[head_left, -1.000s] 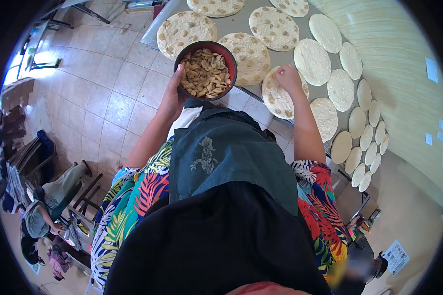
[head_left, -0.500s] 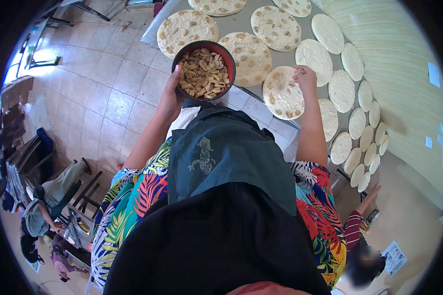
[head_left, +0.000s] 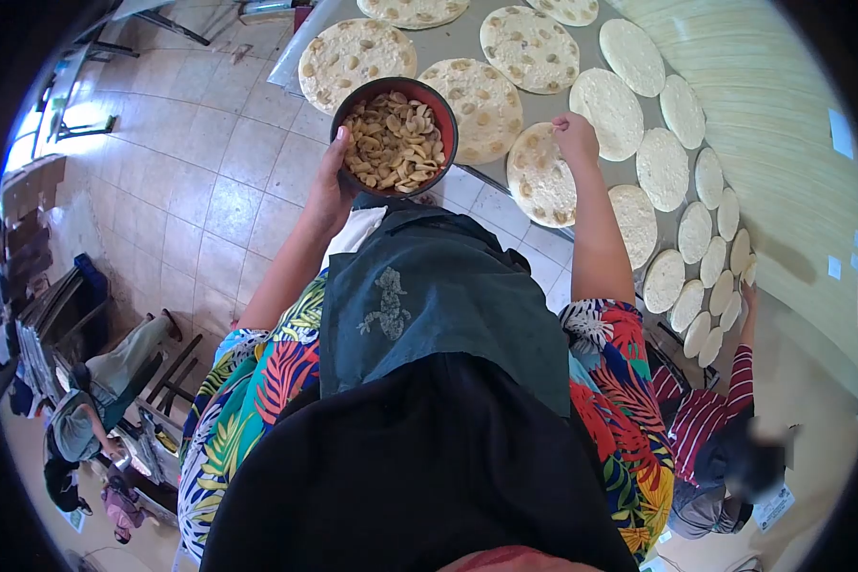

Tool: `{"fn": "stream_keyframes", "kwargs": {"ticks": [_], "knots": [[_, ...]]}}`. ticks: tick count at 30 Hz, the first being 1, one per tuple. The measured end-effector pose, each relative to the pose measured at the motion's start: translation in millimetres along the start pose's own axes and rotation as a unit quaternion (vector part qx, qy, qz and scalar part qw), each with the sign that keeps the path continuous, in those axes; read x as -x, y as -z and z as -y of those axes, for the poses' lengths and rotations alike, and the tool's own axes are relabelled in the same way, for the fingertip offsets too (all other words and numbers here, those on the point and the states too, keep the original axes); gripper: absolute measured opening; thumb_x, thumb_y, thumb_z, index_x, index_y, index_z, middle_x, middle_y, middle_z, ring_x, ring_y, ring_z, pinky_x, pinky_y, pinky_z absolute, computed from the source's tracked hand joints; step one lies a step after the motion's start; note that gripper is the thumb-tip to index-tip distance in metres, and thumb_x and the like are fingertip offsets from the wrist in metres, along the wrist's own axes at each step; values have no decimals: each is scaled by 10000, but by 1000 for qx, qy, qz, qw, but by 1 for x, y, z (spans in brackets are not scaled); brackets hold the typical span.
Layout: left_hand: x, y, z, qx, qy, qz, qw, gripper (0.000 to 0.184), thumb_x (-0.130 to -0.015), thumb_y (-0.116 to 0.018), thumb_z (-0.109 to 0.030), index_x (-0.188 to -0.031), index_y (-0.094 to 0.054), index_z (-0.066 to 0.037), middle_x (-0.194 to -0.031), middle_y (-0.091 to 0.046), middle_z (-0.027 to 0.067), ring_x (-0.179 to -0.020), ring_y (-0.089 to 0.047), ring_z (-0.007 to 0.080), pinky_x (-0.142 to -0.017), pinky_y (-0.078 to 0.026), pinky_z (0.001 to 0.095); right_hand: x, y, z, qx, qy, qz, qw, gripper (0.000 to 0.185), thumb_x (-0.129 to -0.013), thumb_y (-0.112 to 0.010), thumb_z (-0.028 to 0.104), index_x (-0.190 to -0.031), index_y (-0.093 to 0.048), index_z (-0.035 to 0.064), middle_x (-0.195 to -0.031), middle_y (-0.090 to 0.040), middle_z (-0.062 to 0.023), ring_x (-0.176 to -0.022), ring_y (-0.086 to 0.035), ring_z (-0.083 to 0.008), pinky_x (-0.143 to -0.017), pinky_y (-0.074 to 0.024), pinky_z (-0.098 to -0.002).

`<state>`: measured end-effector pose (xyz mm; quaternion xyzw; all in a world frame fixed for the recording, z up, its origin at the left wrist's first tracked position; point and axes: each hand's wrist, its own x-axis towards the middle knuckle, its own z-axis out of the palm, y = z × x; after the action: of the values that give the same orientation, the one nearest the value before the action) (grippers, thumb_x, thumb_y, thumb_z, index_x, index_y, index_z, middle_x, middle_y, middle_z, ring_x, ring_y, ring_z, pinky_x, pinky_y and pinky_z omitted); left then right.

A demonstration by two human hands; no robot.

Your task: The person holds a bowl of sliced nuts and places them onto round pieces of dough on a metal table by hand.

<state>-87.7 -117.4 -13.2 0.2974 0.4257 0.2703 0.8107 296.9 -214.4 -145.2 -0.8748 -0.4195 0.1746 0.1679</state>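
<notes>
My left hand (head_left: 328,191) grips a bowl (head_left: 449,124), dark outside and red inside, with its thumb at the rim. Pale tan, flat sliced pieces (head_left: 396,143) fill much of it. My right hand (head_left: 578,143) is closed above the upper right part of a flat, round, whitish disc (head_left: 541,186) dotted with similar pieces. Whatever its fingers pinch is hidden. Left of that disc lies another dotted disc (head_left: 472,110), partly behind the bowl. A plainer disc (head_left: 606,114) lies just beyond my right hand.
A grey table (head_left: 543,110) bears several more discs, dotted at the left and mostly plain towards the right. A wall (head_left: 782,114) runs along its far side. A person in a striped sleeve (head_left: 742,372) reaches towards its right end. Other people (head_left: 76,429) are at the lower left.
My right hand has shifted slightly left and up, its fingers drawn closer together. My left hand and the bowl stay nearly still. The person at the right has moved closer to the table.
</notes>
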Motion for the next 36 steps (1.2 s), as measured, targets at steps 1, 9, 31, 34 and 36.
{"fn": "stream_keyframes", "kwargs": {"ticks": [1,9,31,34,36], "knots": [[0,1,1,1,-1,5,1000,697,-905,-473,-538,-1374,-334,-41,-1356,-451,139,-1243,-450,248,-1036,-357,443,3,4,8,64,11,-22,998,124,-742,-636,98,-859,-677,108,-889,-648,-88,-854,-633,-265,-729,-502,-385],[-1,3,5,15,-12,-9,1000,666,-920,-459,-512,-1355,-356,-19,-1342,-464,138,-1219,-475,238,-1029,-376,406,14,11,10,98,15,-18,995,107,-800,-582,127,-858,-670,107,-886,-614,-110,-843,-611,-289,-731,-492,-400],[4,-34,13,-113,42,53,991,639,-894,-519,-497,-1281,-384,-7,-1196,-526,143,-1122,-517,212,-953,-420,343,128,60,181,-21,376,-19,926,167,-715,-630,116,-877,-660,92,-858,-624,-18,-915,-551,-195,-838,-402,-351],[3,-34,17,-146,37,69,986,642,-889,-524,-501,-1277,-389,-8,-1185,-530,140,-1106,-527,214,-950,-424,347,134,59,179,-27,363,-10,931,161,-718,-628,122,-873,-663,98,-854,-622,-29,-896,-554,-208,-835,-401,-360],[1,-33,19,-146,65,86,983,654,-897,-496,-513,-1306,-384,-15,-1245,-513,135,-1135,-518,219,-967,-411,364,138,64,179,-58,332,-12,941,152,-732,-626,102,-878,-665,91,-850,-620,-38,-873,-566,-204,-813,-417,-347]]}}
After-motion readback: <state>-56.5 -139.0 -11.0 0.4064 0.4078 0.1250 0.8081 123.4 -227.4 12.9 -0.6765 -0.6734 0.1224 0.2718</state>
